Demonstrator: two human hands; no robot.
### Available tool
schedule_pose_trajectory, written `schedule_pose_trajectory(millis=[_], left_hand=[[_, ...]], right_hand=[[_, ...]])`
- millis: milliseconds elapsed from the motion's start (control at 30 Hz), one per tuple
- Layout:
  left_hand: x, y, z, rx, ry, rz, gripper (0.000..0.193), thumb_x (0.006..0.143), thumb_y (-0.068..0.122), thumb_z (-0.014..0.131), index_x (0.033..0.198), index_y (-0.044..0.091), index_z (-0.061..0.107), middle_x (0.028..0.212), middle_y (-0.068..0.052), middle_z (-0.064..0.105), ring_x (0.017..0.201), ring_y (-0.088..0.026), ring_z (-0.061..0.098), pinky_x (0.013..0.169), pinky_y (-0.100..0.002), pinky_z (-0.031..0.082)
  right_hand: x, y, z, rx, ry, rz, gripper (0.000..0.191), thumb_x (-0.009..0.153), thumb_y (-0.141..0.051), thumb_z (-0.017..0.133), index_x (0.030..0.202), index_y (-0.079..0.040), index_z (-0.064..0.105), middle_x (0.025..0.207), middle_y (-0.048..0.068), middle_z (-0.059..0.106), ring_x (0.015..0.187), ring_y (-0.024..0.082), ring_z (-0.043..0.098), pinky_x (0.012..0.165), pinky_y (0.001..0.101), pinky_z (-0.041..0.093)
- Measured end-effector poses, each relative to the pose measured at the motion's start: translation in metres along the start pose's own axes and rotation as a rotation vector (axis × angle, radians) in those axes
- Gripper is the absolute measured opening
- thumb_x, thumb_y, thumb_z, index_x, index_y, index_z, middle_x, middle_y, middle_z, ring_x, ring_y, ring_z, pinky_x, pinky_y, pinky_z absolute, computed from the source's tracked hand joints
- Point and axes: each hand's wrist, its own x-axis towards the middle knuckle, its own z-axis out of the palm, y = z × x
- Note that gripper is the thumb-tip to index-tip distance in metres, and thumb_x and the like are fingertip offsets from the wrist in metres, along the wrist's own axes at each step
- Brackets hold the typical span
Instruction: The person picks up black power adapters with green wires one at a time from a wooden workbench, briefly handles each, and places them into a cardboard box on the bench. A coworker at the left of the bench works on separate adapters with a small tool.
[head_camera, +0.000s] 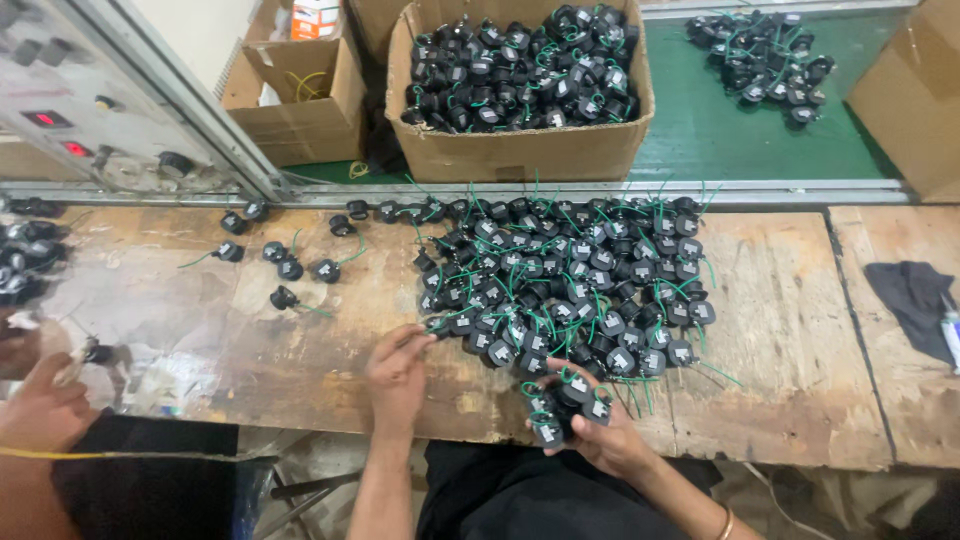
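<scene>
Several black parts fill right-hand fingers — wires up; left fingers pinch one wire.

Three cardboard boxes, one dark cloth, black parts uncountable.
</scene>
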Motion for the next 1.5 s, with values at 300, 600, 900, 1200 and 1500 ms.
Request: schedule_pose_trajectory(millis=[300,600,900,1200,1500], left_hand=[[-0.043,0.037,0.053,-1.126,0.06,-0.354,0.027,0.083,-0.014,0.071,0.106,-0.001,0.071,0.093,-0.013,0.077,0.084,-0.02,0.075,0.079,-0.033,0.063],[-0.014,0.1,0.046,-0.414,-0.226,0.331,0.027,0.076,-0.009,0.076,0.101,0.002,0.074,0.111,-0.008,0.078,0.109,-0.03,0.075,0.094,-0.038,0.061],[-0.03,0.123,0.039,-0.414,-0.245,-0.017,0.028,0.069,0.006,0.09,0.081,0.004,0.065,0.085,-0.007,0.072,0.088,-0.027,0.068,0.074,-0.039,0.055],[-0.027,0.117,0.039,-0.224,-0.12,0.244,0.035,0.07,0.018,0.09,0.091,0.006,0.065,0.097,-0.008,0.07,0.094,-0.03,0.066,0.08,-0.04,0.054],[-0.037,-0.018,0.027,-0.634,0.381,-0.52,0.026,0.103,0.02,0.07,0.119,0.003,0.059,0.104,-0.004,0.064,0.093,-0.01,0.06,0.084,-0.027,0.05]], right_hand=[[0.005,-0.001,0.015,-0.145,-0.053,0.01,0.11,0.085,-0.042,0.082,0.164,-0.018,0.01,0.153,0.008,0.038,0.137,0.028,0.051,0.1,0.0526,0.059],[0.001,0.007,0.005,-0.116,0.143,0.018,0.109,0.077,-0.034,0.086,0.16,-0.019,0.017,0.15,0.004,0.038,0.132,0.026,0.05,0.094,0.0573,0.059],[0.001,0.016,0.01,-0.987,0.19,-0.38,0.09,0.079,-0.01,0.086,0.153,-0.001,0.036,0.137,0.014,0.063,0.127,0.023,0.06,0.109,0.0372,0.045],[-0.001,0.003,0.007,-0.767,0.304,-0.327,0.087,0.072,-0.007,0.085,0.147,-0.001,0.041,0.137,0.015,0.062,0.127,0.022,0.059,0.11,0.0373,0.046],[0.108,-0.136,0.016,-0.538,0.307,-0.588,0.087,0.073,-0.009,0.09,0.146,-0.013,0.042,0.133,0.009,0.055,0.121,0.026,0.061,0.091,0.0473,0.064]])
